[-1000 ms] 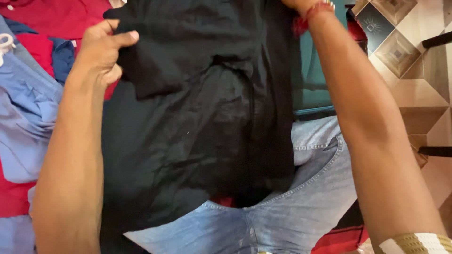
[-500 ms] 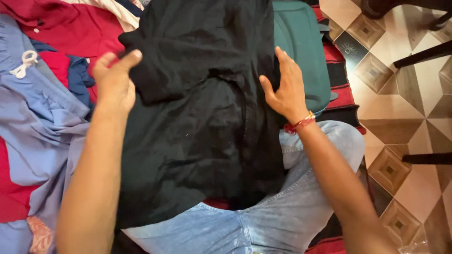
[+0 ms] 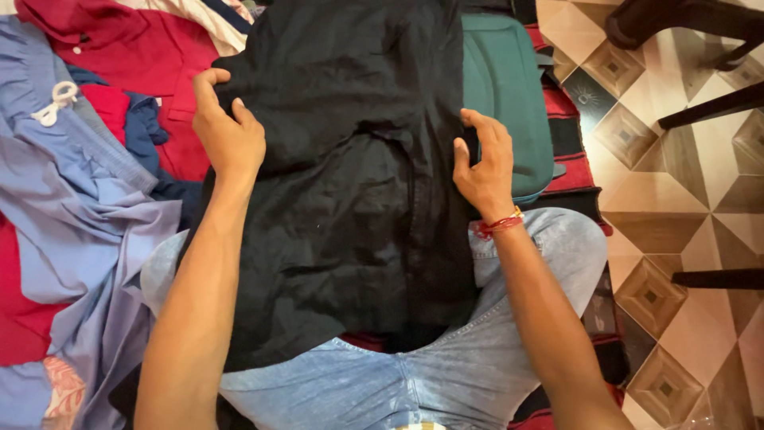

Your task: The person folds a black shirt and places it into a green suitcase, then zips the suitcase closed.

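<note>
The black shirt [image 3: 350, 183] is lying spread over the person's jeans [image 3: 446, 374]. The left hand [image 3: 229, 131] is pressing its folded sleeve, fingers curled into the cloth; the right hand [image 3: 484, 163] is pinching the shirt's right edge beside a green cushion [image 3: 505, 87].

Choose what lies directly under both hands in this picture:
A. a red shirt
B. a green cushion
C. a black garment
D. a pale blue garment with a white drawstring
C: the left hand and the right hand both rest on the black garment spread over the lap, each near one of its side edges.
</note>
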